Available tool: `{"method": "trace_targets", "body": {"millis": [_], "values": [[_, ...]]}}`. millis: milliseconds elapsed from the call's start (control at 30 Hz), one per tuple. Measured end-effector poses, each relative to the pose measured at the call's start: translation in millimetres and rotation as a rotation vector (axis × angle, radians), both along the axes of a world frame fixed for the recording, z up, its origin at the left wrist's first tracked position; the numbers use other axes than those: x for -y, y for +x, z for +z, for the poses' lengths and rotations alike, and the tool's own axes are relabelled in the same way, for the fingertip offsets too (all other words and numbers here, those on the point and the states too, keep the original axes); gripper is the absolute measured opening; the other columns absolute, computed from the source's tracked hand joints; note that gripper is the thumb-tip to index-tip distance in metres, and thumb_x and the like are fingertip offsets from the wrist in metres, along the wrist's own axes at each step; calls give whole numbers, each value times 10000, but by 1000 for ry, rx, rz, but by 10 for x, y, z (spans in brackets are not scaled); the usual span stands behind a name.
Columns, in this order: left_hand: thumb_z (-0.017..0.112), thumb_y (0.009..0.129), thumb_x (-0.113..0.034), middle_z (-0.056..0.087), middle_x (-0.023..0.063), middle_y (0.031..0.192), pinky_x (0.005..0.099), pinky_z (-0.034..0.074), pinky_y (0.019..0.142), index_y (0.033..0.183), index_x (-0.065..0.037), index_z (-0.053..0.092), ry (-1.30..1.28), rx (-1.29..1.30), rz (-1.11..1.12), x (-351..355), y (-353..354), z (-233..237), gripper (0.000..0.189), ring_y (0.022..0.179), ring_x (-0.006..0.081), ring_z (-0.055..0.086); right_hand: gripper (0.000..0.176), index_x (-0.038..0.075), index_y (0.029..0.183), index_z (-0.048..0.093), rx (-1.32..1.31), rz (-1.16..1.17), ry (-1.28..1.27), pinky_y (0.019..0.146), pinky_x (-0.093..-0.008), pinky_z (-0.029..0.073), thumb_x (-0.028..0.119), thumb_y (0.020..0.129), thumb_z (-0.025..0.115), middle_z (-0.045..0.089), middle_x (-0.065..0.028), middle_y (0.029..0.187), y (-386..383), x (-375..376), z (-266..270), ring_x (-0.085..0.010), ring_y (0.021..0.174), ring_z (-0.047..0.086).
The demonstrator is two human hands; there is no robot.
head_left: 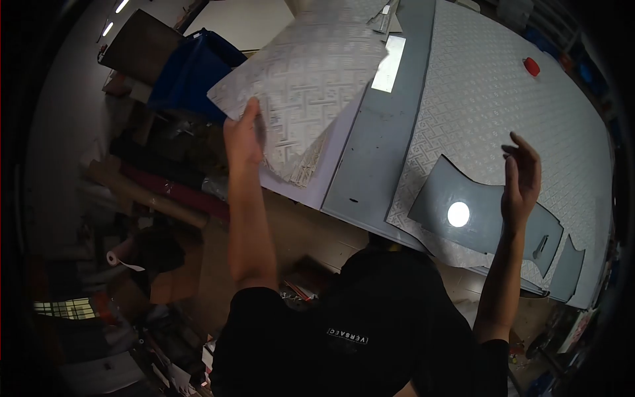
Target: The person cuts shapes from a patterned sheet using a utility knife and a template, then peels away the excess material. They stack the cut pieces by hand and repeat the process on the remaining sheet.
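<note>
The grey table (370,155) is carrying a large patterned sheet (479,119). A red object (532,66) is lying on the sheet's far part; a small tool (541,247) is resting inside its near cut-out. Left of the sheet, patterned pieces (308,167) are lying stacked over a pale surface (322,182).
</note>
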State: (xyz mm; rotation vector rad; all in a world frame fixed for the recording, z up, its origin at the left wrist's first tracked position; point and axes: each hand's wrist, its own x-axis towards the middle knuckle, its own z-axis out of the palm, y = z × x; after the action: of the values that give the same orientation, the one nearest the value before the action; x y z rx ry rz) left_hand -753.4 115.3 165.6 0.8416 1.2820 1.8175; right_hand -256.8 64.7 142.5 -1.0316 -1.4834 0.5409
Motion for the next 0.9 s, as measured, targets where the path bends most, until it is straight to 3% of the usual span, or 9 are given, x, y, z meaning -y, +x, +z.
{"method": "trace_targets", "body": {"millis": [100,167,267,500,567,800,900], "values": [[739,949,-143,688,148,1223,355,523,932,1277,88,609,-206,3,86,-16,-671,-605,421,1074,239,663,363,-15,1348,563,-82,-29,-279,957,-306,499,7,986,583,642,-136,1265,89,243,-671,-179,1059,650],[730,951,-129,690,149,1217,382,539,891,1274,80,615,-526,-78,187,21,-950,-1134,402,1062,255,669,344,-20,1326,576,-65,-110,-475,910,-284,502,27,985,588,669,-104,1131,179,452,-1060,-153,988,648],[718,956,-124,697,148,1201,406,552,845,1258,74,629,-471,58,136,137,-1173,-1796,371,1012,260,686,307,-6,1288,596,35,-242,-686,848,-270,514,36,984,593,682,-71,1034,424,765,-1584,-137,914,654],[689,973,-100,688,145,1226,410,549,857,1285,81,612,-562,36,96,167,-1091,-1683,369,1027,264,682,176,-1,1141,630,-44,-337,-501,835,-265,503,8,976,571,658,-78,986,598,1052,-2297,-136,877,622],[674,982,-92,683,146,1236,403,545,868,1300,86,602,-560,24,87,199,-1085,-1690,372,1040,263,678,136,-6,1078,636,101,-418,-455,830,-268,497,-10,969,555,643,-75,981,525,1024,-2211,-144,867,608],[708,974,-142,696,139,1187,429,573,803,1269,57,627,-659,-88,79,152,-1143,-1636,365,998,266,695,135,-6,1096,628,132,-403,-447,836,-267,498,-3,985,550,650,-64,987,550,1030,-2241,-138,891,617],[725,967,-194,698,136,1154,414,583,764,1282,71,611,-640,-120,-49,201,-1229,-1599,427,982,254,695,134,-1,1095,630,100,-408,-443,830,-266,499,1,986,552,652,-60,984,520,1044,-2248,-136,883,615]]}}
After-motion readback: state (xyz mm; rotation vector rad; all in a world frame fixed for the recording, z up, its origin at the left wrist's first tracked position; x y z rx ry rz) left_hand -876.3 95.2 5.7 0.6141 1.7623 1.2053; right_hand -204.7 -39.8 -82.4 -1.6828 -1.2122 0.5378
